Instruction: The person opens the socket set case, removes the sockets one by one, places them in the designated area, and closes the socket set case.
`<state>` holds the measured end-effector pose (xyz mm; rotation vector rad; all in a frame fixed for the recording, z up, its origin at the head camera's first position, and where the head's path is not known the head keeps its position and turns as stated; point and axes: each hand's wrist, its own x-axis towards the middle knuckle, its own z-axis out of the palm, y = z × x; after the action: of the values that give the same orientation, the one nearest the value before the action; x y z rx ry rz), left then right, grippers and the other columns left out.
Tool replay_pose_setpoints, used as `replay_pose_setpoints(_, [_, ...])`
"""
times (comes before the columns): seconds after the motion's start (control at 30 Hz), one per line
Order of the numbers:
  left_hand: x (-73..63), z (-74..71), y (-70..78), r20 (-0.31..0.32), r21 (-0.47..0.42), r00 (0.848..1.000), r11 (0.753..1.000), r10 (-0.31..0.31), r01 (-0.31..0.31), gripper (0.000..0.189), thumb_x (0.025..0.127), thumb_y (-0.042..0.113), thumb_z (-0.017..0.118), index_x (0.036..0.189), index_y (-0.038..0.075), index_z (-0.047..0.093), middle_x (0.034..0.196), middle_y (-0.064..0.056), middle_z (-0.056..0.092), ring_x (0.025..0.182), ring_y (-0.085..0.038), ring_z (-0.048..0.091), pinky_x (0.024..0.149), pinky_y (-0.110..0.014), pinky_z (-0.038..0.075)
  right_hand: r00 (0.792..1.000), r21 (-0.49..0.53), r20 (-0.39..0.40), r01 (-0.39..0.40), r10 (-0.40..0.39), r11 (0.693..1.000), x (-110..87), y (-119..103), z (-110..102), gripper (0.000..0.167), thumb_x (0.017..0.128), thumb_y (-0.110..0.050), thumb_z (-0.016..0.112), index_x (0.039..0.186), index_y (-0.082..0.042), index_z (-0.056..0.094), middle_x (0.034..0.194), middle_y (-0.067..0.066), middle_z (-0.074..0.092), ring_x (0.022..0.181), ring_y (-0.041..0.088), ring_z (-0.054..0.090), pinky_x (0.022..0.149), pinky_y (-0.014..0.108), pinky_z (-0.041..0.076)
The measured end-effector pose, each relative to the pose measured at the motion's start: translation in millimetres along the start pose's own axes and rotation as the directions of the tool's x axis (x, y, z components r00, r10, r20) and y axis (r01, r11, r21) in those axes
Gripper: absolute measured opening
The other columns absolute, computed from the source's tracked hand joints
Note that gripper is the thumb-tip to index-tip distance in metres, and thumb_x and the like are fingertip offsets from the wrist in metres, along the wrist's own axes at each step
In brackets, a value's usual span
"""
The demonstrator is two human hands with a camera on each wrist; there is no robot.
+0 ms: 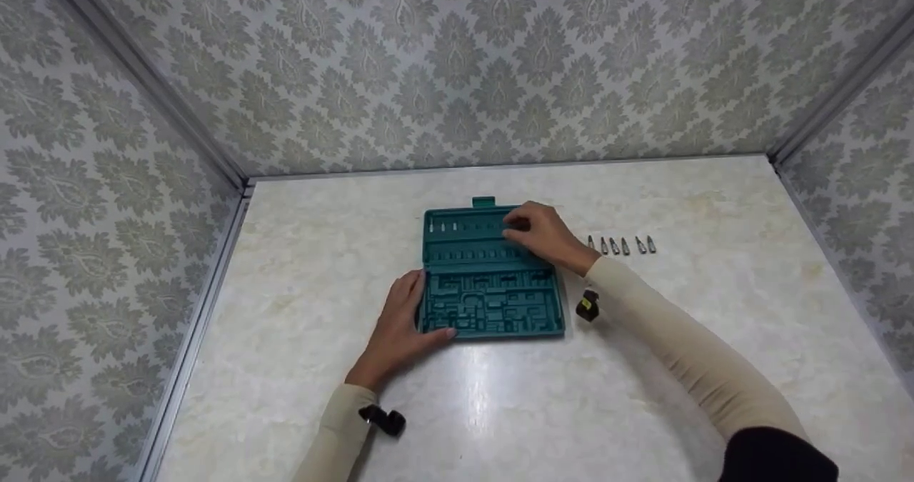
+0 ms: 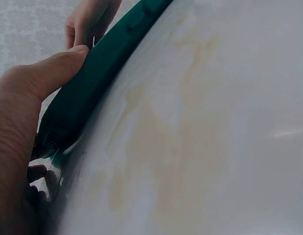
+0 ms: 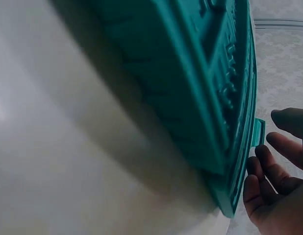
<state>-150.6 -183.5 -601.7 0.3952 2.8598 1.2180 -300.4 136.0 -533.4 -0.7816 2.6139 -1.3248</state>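
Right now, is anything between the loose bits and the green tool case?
Yes: the right hand, over the upper right of the tool case, blocks the straight way from the screwdriver bits; nothing else visible does.

- So the case (image 1: 493, 298) sits on the table (image 1: 300, 289), roughly mid-frame, lid half up top, tray half below it
- Latch tab (image 1: 483, 201) sticks out past the lid's top edge
- Three bits (image 1: 443, 227) in the lid's upper row, at its left end
- Left hand (image 1: 395, 328) is at the case's lower left corner, thumb on the bottom edge
- Right hand (image 1: 544, 237) is over the lid's upper right
- Six loose bits (image 1: 615, 246) lie in a row right of that
- Back wall (image 1: 457, 61) fills the top
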Motion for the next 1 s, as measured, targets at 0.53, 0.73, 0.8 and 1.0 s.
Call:
replay_pose_setpoints(0.53, [0.8, 0.8, 3.6, 0.0, 0.003, 1.0, 1.0, -0.001, 0.001, 0.126, 0.085, 0.069, 0.085, 0.177, 0.012, 0.021, 0.18, -0.009, 0.023, 0.165, -0.028, 0.022, 0.131, -0.054, 0.029, 0.996, 0.017, 0.071, 0.056, -0.057, 0.998, 45.3, -13.8, 31.2, 0.032, 0.107, -0.012, 0.074, 0.133, 0.006, 0.075, 0.129, 0.022, 0.07, 0.12, 0.037, 0.067, 0.106, 0.053, 0.054])
replay_pose_setpoints(0.73, [-1.3, 0.7, 1.8, 0.0, 0.0, 1.0, 1.0, -0.001, 0.001, 0.124, 0.086, 0.066, 0.086, 0.177, 0.013, 0.022, 0.18, -0.008, 0.024, 0.165, -0.027, 0.023, 0.13, -0.054, 0.03, 0.996, 0.013, 0.076, 0.048, -0.049, 0.999, 56.7, -17.9, 46.5, 0.03, 0.106, -0.012, 0.074, 0.131, 0.005, 0.077, 0.128, 0.021, 0.072, 0.119, 0.036, 0.068, 0.106, 0.054, 0.054])
replay_pose_setpoints(0.8, [-1.9, 0.4, 1.4, 0.003, -0.004, 1.0, 1.0, -0.004, 0.004, 0.123, 0.086, 0.065, 0.087, 0.178, 0.014, 0.021, 0.18, -0.007, 0.023, 0.165, -0.027, 0.022, 0.131, -0.054, 0.029, 0.996, 0.011, 0.072, 0.054, -0.055, 0.998, 59.8, -18.8, 51.9, 0.029, 0.106, -0.012, 0.074, 0.13, 0.005, 0.077, 0.127, 0.02, 0.074, 0.117, 0.035, 0.07, 0.105, 0.053, 0.055])
replay_pose_setpoints(1.0, [-1.7, -1.1, 0.1, 0.005, 0.002, 1.0, 1.0, -0.001, 0.001, 0.123, 0.086, 0.063, 0.087, 0.177, 0.013, 0.021, 0.181, -0.008, 0.022, 0.166, -0.028, 0.021, 0.131, -0.053, 0.028, 0.997, 0.026, 0.027, 0.07, -0.071, 0.997, 67.1, -12.8, 68.9, 0.029, 0.105, -0.013, 0.074, 0.129, 0.005, 0.078, 0.123, 0.02, 0.075, 0.111, 0.033, 0.07, 0.1, 0.051, 0.057])
